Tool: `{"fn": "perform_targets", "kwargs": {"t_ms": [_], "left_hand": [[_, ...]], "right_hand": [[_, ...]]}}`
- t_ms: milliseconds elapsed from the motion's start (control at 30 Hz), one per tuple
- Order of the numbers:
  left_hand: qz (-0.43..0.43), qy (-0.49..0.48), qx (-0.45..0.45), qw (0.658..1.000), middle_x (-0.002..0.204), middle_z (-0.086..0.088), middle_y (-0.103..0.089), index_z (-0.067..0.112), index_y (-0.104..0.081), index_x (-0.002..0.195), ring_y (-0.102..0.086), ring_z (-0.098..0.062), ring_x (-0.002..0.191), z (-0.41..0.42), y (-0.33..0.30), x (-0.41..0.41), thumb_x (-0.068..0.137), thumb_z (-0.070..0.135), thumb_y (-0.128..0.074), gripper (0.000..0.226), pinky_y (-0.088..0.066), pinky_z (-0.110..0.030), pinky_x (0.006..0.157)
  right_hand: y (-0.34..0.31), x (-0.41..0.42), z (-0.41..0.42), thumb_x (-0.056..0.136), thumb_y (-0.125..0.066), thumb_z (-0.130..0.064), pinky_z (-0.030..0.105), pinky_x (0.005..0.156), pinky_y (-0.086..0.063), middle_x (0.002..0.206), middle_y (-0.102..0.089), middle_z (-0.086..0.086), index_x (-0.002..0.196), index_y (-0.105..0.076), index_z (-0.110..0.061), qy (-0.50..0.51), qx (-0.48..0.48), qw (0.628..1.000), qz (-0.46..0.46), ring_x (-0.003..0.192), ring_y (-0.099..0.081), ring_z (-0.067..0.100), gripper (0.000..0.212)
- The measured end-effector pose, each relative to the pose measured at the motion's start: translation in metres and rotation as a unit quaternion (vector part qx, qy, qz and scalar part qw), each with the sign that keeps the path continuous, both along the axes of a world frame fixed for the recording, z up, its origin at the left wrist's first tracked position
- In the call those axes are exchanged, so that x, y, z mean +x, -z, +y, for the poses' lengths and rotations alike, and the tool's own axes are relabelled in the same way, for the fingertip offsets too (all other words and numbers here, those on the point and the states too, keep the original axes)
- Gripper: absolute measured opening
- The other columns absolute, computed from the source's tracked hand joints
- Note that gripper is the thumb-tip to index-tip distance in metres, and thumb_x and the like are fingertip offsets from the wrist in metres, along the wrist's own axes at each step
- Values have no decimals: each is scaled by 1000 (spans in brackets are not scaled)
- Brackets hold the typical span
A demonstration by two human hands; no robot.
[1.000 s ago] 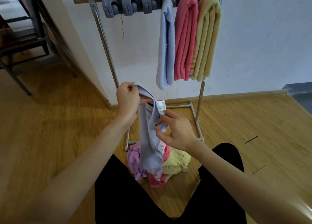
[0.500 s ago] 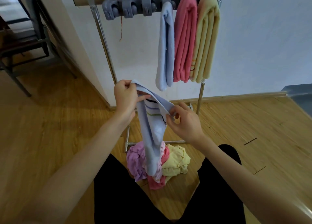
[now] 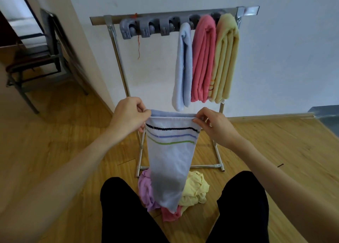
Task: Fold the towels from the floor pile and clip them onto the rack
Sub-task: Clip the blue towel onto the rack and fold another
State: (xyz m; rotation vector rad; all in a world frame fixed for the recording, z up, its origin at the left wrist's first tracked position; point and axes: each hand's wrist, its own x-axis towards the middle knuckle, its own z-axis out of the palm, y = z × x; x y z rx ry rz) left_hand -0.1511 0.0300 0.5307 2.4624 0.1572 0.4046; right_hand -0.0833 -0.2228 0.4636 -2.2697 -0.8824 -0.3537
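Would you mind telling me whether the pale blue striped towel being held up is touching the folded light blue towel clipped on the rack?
Apart. The head view shows white wall between the striped towel's top edge and the clipped towel's bottom end.

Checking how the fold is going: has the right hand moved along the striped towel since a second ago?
Yes. The right hand has slid rightward along the striped towel edge, away from the left hand, toward the rack right post, spreading the towel flat.
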Motion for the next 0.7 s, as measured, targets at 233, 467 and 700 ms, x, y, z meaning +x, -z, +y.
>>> {"fn": "perform_targets", "kwargs": {"t_ms": [233,467,700], "left_hand": [[23,21,101,994,51,-1,-61,12,-63,68,-60,-12,42,2,4,-2,84,17,-62,17,-52,-25,48],[90,80,192,974,63,3,-58,20,-58,65,-54,-13,59,2,22,-7,82,21,-55,17,-36,-26,50],[148,282,65,946,103,12,-57,36,-51,127,-54,-4,94,-11,36,-19,85,-4,-43,58,-45,-25,82]], "right_hand": [[2,0,-4,96,-52,-27,16,56,-37,75,-55,-6,90,-52,-10,-12,-48,999,7,62,-48,9,18],[11,-7,-11,97,-49,-27,20,54,-39,72,-56,-9,103,-47,-16,-9,-44,999,2,58,-49,9,12],[21,-10,-8,92,-59,-18,19,56,-42,72,-62,-3,93,-63,-11,-11,-11,1000,4,59,-52,10,8]]}}
